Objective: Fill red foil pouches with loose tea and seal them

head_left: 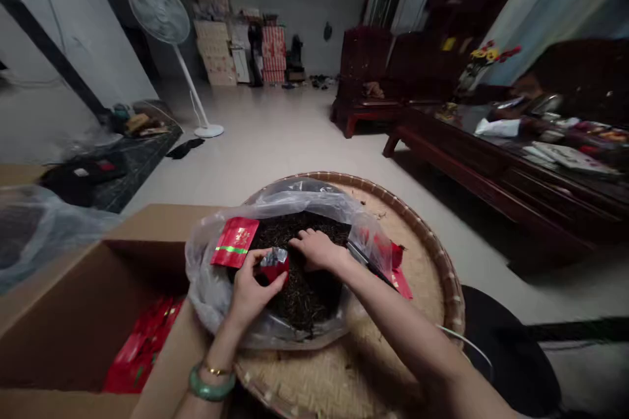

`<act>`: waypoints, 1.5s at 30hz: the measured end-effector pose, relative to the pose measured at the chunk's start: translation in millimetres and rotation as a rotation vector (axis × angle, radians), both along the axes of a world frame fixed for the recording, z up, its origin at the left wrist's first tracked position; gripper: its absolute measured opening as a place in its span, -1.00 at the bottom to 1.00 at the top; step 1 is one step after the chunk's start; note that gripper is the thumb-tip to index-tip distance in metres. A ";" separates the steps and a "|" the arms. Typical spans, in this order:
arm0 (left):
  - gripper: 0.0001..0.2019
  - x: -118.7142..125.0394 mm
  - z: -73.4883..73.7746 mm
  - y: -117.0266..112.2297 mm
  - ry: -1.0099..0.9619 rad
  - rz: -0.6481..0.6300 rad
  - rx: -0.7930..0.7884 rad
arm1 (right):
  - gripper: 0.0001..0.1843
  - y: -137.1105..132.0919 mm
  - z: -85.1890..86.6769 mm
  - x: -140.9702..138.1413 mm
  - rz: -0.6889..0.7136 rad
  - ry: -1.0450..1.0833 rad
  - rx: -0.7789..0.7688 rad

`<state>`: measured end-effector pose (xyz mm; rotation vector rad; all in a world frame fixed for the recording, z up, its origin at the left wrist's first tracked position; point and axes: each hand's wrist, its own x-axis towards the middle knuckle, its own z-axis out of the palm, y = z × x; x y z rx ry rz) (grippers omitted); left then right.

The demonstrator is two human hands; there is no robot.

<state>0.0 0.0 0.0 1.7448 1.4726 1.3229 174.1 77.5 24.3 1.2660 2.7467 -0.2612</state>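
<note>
My left hand (251,289) is closed round a small red foil pouch (273,264) with its silver mouth open, held over a clear plastic bag (211,275) full of dark loose tea leaves (299,294). My right hand (317,249) rests in the leaves with its fingers curled down into them. A flat red pouch (234,242) lies on the bag's left rim. The bag sits on a round woven bamboo tray (432,255). More red pouches (399,275) lie on the tray to the right of the bag.
An open cardboard box (73,301) on the left holds several red pouches (142,347). A dark wooden table (515,177) with clutter stands at the right, a white standing fan (162,19) at the back left, and stacked boxes (221,46) against the far wall.
</note>
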 end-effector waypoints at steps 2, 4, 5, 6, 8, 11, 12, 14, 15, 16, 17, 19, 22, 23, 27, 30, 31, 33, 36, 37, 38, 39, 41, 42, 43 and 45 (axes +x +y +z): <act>-0.63 -0.6 -1.4 -1.4 0.029 0.023 -0.005 | -0.42 1.3 -1.8 -0.1 0.003 0.010 -0.006; -0.62 -0.7 -2.1 -2.6 0.052 0.036 -0.006 | -0.48 2.0 -3.0 0.5 0.000 0.043 -0.018; -0.61 -0.5 -2.1 -3.2 0.064 0.039 -0.004 | -0.52 2.1 -3.3 1.1 -0.004 0.068 -0.026; -0.60 -0.1 -1.9 -3.6 0.072 0.039 -0.002 | -0.54 2.0 -3.4 2.1 -0.009 0.100 -0.036; -0.57 0.7 -1.3 -4.3 0.074 0.032 0.007 | -0.57 1.7 -2.6 5.2 -0.028 0.179 -0.059; -0.43 0.8 -0.9 -4.5 0.073 -0.001 0.015 | -0.58 1.2 0.4 12.6 -0.077 0.338 -0.107; -0.37 0.2 -1.2 -4.2 0.084 -0.018 0.028 | -0.58 1.0 1.5 15.6 -0.100 0.402 -0.125; -0.32 -2.0 -2.0 -3.5 0.140 -0.054 0.089 | -0.57 0.8 3.5 21.7 -0.161 0.546 -0.161; -0.32 -3.4 -2.2 -3.1 0.183 -0.070 0.133 | -0.56 0.7 4.0 24.5 -0.197 0.623 -0.181; -0.35 -4.9 -2.1 -2.7 0.232 -0.084 0.181 | -0.55 0.5 4.1 27.0 -0.236 0.702 -0.204; -0.39 -6.4 -1.6 -2.5 0.284 -0.098 0.226 | -0.56 0.3 3.8 29.1 -0.278 0.782 -0.232; -0.47 -9.1 0.9 -2.3 0.377 -0.115 0.288 | -0.59 -0.5 2.1 31.6 -0.367 0.941 -0.307; -0.52 -12.6 7.2 -2.7 0.449 -0.119 0.337 | -0.68 -3.3 -0.9 31.0 -0.499 1.178 -0.480; -0.53 -13.9 9.4 -2.8 0.468 -0.122 0.344 | -0.69 -4.8 -1.3 29.9 -0.540 1.258 -0.546; -0.51 -20.7 15.6 -1.7 0.574 -0.156 0.371 | -0.77 -13.8 1.5 23.9 -0.656 1.571 -0.791; -0.54 -25.6 18.2 0.2 0.616 -0.157 0.416 | -0.87 -21.6 5.3 19.8 -0.696 1.740 -0.946; -0.55 -26.6 19.1 0.7 0.622 -0.154 0.431 | -0.88 -23.9 6.1 18.4 -0.705 1.776 -0.993; -0.57 -27.6 21.2 1.3 0.630 -0.149 0.459 | -0.86 -27.6 6.5 15.5 -0.720 1.820 -1.072; -0.60 -27.3 24.9 1.3 0.652 -0.152 0.490 | -0.83 -30.2 5.1 11.5 -0.756 1.835 -1.111; -0.61 -27.1 26.1 1.3 0.663 -0.160 0.504 | -0.80 -30.4 4.7 10.6 -0.770 1.834 -1.099; -0.62 -27.0 27.3 1.4 0.673 -0.169 0.520 | -0.75 -30.3 4.5 10.0 -0.782 1.832 -1.075; -0.62 -27.0 28.5 1.7 0.685 -0.180 0.538 | -0.71 -30.2 4.7 9.7 -0.789 1.830 -1.044; -0.62 -27.5 31.0 2.9 0.713 -0.208 0.574 | -0.66 -29.7 6.1 10.1 -0.790 1.832 -0.972; -0.62 -27.9 32.2 3.8 0.729 -0.224 0.595 | -0.65 -29.5 7.2 10.7 -0.786 1.834 -0.939; -0.63 -28.4 33.3 4.9 0.746 -0.240 0.617 | -0.64 -29.4 8.2 11.4 -0.779 1.835 -0.913; -0.65 -29.7 35.1 6.9 0.774 -0.266 0.664 | -0.65 -29.3 9.6 13.4 -0.771 1.837 -0.913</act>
